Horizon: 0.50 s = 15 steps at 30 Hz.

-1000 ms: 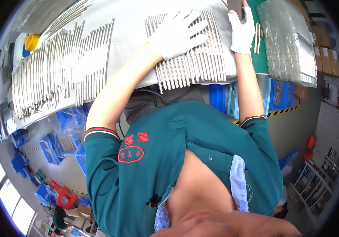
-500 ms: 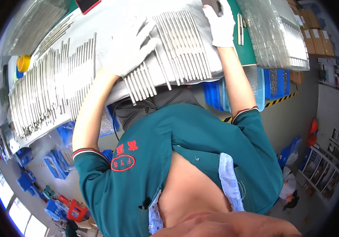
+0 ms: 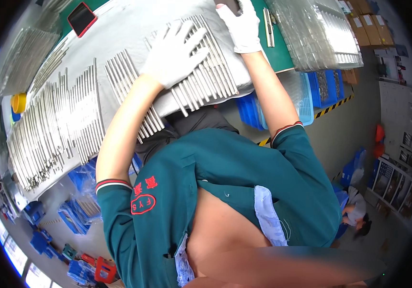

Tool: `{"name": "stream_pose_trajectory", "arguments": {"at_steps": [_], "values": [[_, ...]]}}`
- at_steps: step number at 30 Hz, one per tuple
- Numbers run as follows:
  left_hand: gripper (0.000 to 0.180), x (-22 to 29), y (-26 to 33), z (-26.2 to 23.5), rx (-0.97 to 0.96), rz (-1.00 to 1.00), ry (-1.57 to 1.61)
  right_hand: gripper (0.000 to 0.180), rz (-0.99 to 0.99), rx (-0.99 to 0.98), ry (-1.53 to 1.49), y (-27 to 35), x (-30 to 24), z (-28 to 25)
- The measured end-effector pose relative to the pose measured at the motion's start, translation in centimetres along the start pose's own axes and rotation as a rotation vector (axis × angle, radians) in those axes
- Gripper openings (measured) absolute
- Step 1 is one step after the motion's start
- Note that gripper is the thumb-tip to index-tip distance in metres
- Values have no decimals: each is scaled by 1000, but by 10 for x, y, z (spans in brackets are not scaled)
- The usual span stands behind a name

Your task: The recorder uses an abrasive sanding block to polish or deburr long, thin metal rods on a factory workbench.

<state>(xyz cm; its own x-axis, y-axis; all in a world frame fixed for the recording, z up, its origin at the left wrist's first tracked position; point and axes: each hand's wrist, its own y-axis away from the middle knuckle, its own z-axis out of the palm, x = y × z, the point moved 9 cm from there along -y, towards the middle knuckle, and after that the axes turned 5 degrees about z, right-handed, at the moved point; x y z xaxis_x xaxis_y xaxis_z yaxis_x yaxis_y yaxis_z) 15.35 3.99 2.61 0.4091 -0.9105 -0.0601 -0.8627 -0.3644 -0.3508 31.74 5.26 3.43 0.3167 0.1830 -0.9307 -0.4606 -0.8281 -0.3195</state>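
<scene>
My left hand [image 3: 177,54], in a white glove, lies with its fingers spread over a row of slim silver metal rods [image 3: 218,67] on a pale grey cloth [image 3: 134,33]. Another group of rods [image 3: 122,72] sits just left of that hand, partly under my forearm. My right hand [image 3: 243,30], also gloved, with a bare thumb tip, is closed on a dark, flat object [image 3: 230,6] at the top edge; its kind I cannot make out. Two short metal pieces [image 3: 268,28] rest on a green surface to the right of my right hand.
Many more rods [image 3: 47,125] line the left of the table. A red-edged phone [image 3: 82,19] lies at the far left. Clear plastic-wrapped stacks [image 3: 306,36] stand at the right, above blue bins [image 3: 323,89]. A person [image 3: 357,211] is at the lower right.
My left hand has moved right, onto the right-hand row of rods. A group of rods now shows to its left. The whole view has shifted; my right hand keeps the dark object.
</scene>
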Motion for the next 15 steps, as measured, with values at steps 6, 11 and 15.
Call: {"name": "stream_pose_trajectory", "arguments": {"at_steps": [6,11,15], "values": [[54,6,10,-23,-38,-79,117,68,144,-28,-236,8,-25,6],[58,60,-9,-1,33,42,204,68,-38,36,-22,-2,14,-3],[63,52,7,0,-54,29,186,67,-27,34,6,-1,7,-4]]}}
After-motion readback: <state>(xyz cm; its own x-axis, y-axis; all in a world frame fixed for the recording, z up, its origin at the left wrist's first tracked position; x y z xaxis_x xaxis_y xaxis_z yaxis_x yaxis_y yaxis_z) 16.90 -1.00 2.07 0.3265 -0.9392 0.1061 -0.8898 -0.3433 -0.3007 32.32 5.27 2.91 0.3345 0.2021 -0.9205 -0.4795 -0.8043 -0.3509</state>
